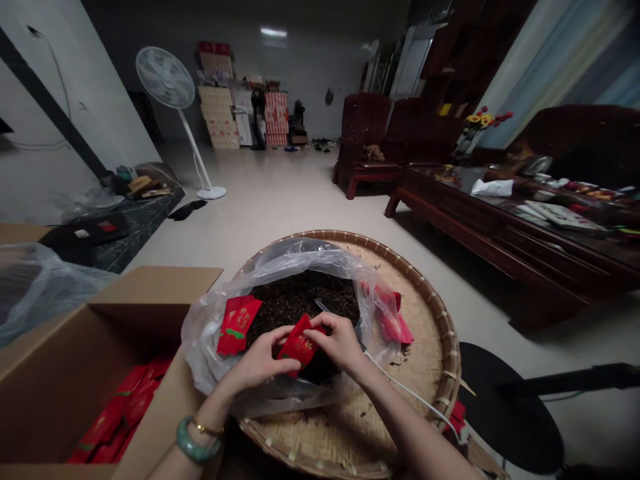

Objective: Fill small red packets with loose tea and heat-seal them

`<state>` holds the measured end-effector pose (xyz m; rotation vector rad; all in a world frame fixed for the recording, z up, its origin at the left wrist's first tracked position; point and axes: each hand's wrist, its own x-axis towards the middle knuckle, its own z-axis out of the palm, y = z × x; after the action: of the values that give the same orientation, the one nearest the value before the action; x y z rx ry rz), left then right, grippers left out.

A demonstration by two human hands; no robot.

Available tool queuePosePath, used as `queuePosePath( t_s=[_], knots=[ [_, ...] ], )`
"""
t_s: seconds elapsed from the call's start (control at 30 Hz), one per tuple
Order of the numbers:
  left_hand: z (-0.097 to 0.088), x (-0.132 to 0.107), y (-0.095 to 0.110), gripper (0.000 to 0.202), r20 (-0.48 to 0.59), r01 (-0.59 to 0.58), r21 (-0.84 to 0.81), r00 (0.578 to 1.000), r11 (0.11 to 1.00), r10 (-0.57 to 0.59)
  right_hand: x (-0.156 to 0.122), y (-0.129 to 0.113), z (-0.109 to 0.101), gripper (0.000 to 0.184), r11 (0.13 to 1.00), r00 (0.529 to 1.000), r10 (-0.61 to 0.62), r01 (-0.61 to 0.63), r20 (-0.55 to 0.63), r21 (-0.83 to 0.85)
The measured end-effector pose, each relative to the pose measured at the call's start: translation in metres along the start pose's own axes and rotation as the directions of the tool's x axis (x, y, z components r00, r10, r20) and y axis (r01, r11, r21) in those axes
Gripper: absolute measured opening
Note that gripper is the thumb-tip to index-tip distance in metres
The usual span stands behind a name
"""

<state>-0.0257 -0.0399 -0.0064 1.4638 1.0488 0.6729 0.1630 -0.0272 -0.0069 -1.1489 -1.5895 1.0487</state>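
Both hands grip one small red packet (299, 345) over a clear plastic bag (295, 267) full of dark loose tea (295, 300). My left hand (261, 363) pinches its lower left edge. Closed on its upper right corner is my right hand (341, 341), which also seems to hold a thin metal scoop (321, 306), though that is hard to make out. A second red packet (237, 325) lies on the tea to the left. More red packets (393, 319) show through the plastic on the right. The bag sits on a round woven bamboo tray (430, 333).
An open cardboard box (75, 360) at my left holds several red packets (125, 413). A white cable (415, 397) runs over the tray's right side. A dark wooden table (525, 240) stands to the right, a standing fan (167, 83) at the back left, a black stool (505, 400) at lower right.
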Motion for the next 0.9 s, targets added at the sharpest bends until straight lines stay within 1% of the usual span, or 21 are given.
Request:
queuePosePath(
  t_s=[0.03, 0.07, 0.13, 0.17, 0.2, 0.27, 0.3, 0.33, 0.43, 0.53, 0.6, 0.67, 0.73, 0.8, 0.83, 0.9],
  knots=[
    [0.003, 0.002, 0.001, 0.051, -0.033, 0.013, -0.058, 0.999, 0.998, -0.015, -0.001, -0.001, 0.001, 0.01, 0.999, 1.0, -0.026, 0.027, 0.008, -0.022],
    [0.006, 0.003, 0.002, 0.046, -0.067, 0.026, -0.106, 0.997, 0.994, -0.033, -0.001, -0.001, 0.002, 0.019, 0.999, 0.999, -0.038, 0.038, 0.004, -0.03],
    [0.013, 0.006, 0.003, 0.045, -0.147, 0.026, -0.183, 0.988, 0.983, -0.054, -0.002, 0.0, 0.003, 0.041, 1.0, 0.999, -0.007, 0.008, -0.035, 0.019],
    [0.016, 0.007, 0.003, 0.047, -0.184, 0.018, -0.223, 0.981, 0.975, -0.06, -0.003, 0.001, 0.004, 0.046, 0.997, 0.998, 0.03, -0.026, -0.05, 0.069],
    [0.019, 0.007, 0.002, 0.048, -0.215, 0.007, -0.261, 0.974, 0.965, -0.066, -0.003, 0.003, 0.004, 0.043, 0.99, 0.996, 0.073, -0.066, -0.055, 0.121],
    [0.024, 0.007, 0.002, 0.049, -0.25, -0.006, -0.316, 0.965, 0.949, -0.077, -0.005, 0.006, 0.004, 0.027, 0.97, 0.987, 0.159, -0.148, -0.038, 0.191],
    [0.026, 0.007, 0.002, 0.049, -0.259, -0.009, -0.326, 0.963, 0.945, -0.08, -0.006, 0.007, 0.004, 0.021, 0.963, 0.981, 0.191, -0.18, -0.035, 0.202],
    [0.028, 0.007, 0.002, 0.048, -0.267, -0.014, -0.322, 0.961, 0.947, -0.077, -0.008, 0.008, 0.004, 0.02, 0.959, 0.976, 0.212, -0.2, -0.04, 0.199],
    [0.031, 0.007, 0.001, 0.042, -0.329, -0.053, -0.252, 0.944, 0.966, -0.034, -0.01, 0.006, 0.003, 0.019, 0.963, 0.973, 0.218, -0.203, -0.071, 0.18],
    [0.032, 0.007, 0.0, 0.039, -0.372, -0.073, -0.19, 0.928, 0.979, -0.003, -0.01, 0.002, 0.002, 0.017, 0.964, 0.977, 0.202, -0.186, -0.068, 0.188],
    [0.034, 0.008, -0.001, 0.039, -0.365, -0.059, -0.193, 0.931, 0.979, -0.016, -0.009, -0.001, 0.002, 0.016, 0.97, 0.981, 0.184, -0.17, -0.068, 0.174],
    [0.037, 0.009, -0.002, 0.04, -0.324, -0.042, -0.249, 0.945, 0.968, -0.042, -0.009, -0.001, 0.004, 0.014, 0.98, 0.985, 0.152, -0.139, -0.086, 0.142],
    [0.04, 0.01, -0.003, 0.045, -0.227, -0.012, -0.34, 0.971, 0.94, -0.069, -0.007, -0.001, 0.005, 0.014, 0.987, 0.987, 0.127, -0.115, -0.101, 0.116],
    [0.042, 0.01, -0.005, 0.053, -0.129, 0.053, -0.411, 0.985, 0.91, -0.115, -0.004, 0.001, 0.006, 0.014, 0.988, 0.988, 0.126, -0.116, -0.091, 0.104],
    [0.042, 0.011, -0.006, 0.054, -0.104, 0.091, -0.437, 0.983, 0.895, -0.151, -0.002, 0.003, 0.005, 0.015, 0.988, 0.988, 0.129, -0.121, -0.084, 0.098],
    [0.042, 0.011, -0.008, 0.052, -0.108, 0.152, -0.493, 0.966, 0.857, -0.233, 0.002, 0.008, -0.001, 0.018, 0.993, 0.99, 0.107, -0.102, -0.093, 0.055]
  ],
)
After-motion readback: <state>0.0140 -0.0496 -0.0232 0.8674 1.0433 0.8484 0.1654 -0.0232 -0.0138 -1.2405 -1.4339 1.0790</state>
